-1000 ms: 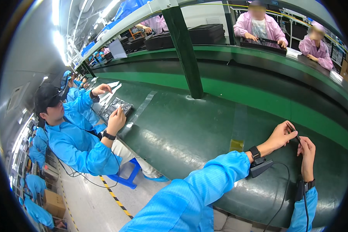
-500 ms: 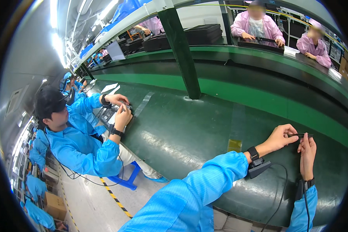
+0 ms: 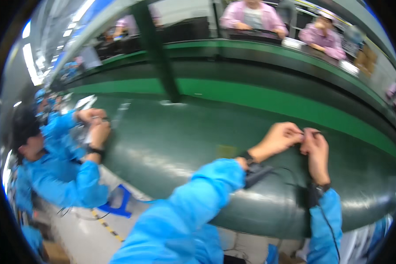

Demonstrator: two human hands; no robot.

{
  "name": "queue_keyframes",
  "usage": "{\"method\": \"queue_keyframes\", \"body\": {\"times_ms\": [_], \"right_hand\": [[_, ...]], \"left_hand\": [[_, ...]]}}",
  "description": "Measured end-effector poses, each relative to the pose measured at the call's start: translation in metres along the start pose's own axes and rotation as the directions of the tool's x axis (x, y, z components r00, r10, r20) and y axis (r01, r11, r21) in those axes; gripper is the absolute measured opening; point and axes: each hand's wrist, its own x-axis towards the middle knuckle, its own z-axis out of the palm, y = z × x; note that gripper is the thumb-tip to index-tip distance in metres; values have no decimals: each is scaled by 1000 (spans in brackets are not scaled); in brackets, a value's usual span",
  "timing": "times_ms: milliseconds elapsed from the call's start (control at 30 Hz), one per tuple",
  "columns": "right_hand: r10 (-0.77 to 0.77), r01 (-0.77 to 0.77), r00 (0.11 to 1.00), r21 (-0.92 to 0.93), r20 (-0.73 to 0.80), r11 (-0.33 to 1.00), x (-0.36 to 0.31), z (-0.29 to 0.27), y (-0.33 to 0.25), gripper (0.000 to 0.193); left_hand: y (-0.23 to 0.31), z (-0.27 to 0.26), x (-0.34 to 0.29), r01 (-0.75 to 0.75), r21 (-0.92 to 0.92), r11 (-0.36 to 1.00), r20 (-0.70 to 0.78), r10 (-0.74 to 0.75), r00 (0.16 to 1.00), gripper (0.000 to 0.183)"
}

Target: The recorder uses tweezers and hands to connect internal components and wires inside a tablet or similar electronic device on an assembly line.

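My left hand point(image 3: 280, 139) and my right hand point(image 3: 317, 149) meet above the green work table point(image 3: 185, 145), fingertips almost touching. Both are closed in a pinch around a thin black strip point(image 3: 317, 132), whose dark end shows at the right fingers. Motion blur and the fingers hide most of the strip, so its exact kind cannot be made out. Each wrist wears a black band, and a small dark box point(image 3: 257, 176) with a cable hangs at the left one.
A co-worker in blue point(image 3: 61, 163) handles something small at the left. A dark green post point(image 3: 156, 57) rises from the table's far side. Beyond the green ledge, people in pink point(image 3: 255, 22) sit at another bench. A blue stool point(image 3: 117, 201) stands on the floor.
The view has swung to the right and blurred, so the scene sits further left. My right fingers have curled in closer around the strip, which showed more plainly between both hands before.
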Motion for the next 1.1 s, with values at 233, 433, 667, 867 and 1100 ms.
{"method": "queue_keyframes", "body": {"times_ms": [233,433,667,867,1100], "right_hand": [[-270,213,942,-264,-200,941,8,-4,13,18],[-486,328,874,-755,14,567,-1,-5,2,10],[-445,314,895,-742,24,592,-1,-4,4,9],[-388,279,921,-725,17,630,0,-5,5,13],[-395,389,907,-646,145,657,-1,-1,13,23]], "left_hand": [[-5,-6,5,70,194,978,-18,-68,998,31],[7,3,4,33,-30,999,-129,-36,991,33],[7,2,4,22,-33,999,-121,-26,992,37],[7,1,4,48,-31,998,-85,-51,995,33],[4,1,5,67,46,997,-84,-62,995,27]]}}
